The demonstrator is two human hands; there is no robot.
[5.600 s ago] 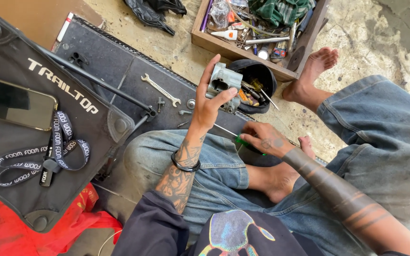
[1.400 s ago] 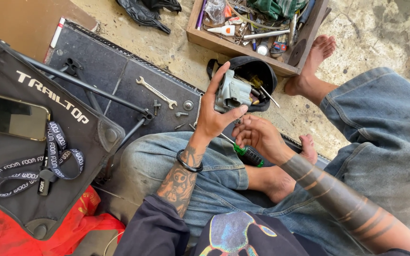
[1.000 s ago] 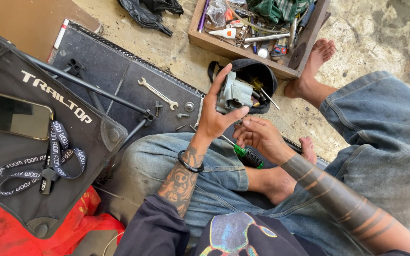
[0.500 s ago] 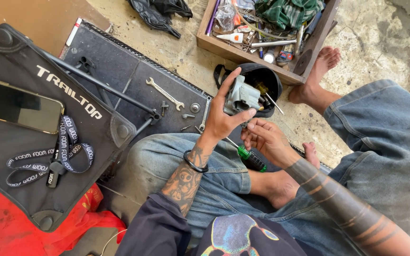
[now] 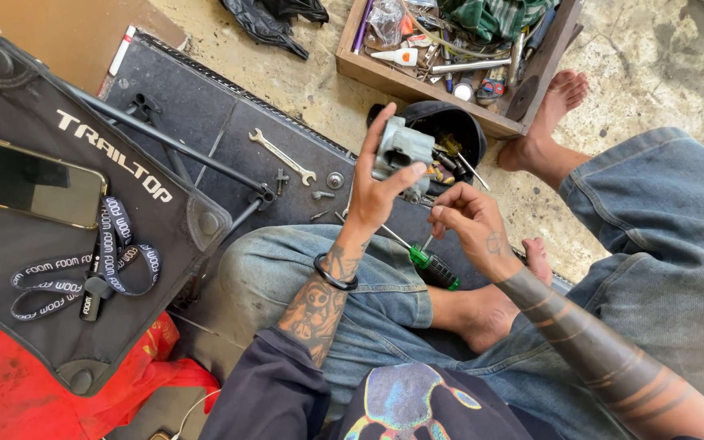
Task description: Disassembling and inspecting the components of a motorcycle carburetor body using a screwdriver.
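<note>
place: informal floor workshop | signs: wooden tool tray, wrench, bare concrete floor

A small grey metal carburettor body is held upright between the left fingers. A green-handled screwdriver lies just below the right fingers, tilted across the lap.

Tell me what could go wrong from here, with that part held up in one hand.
1. The left hand alone holds the grey metal part in the air above the black tub; a slip could drop it.
2. The right hand pinches something too small to identify; it could fall and get lost.
3. The green screwdriver lies loose by the bare foot.
</note>
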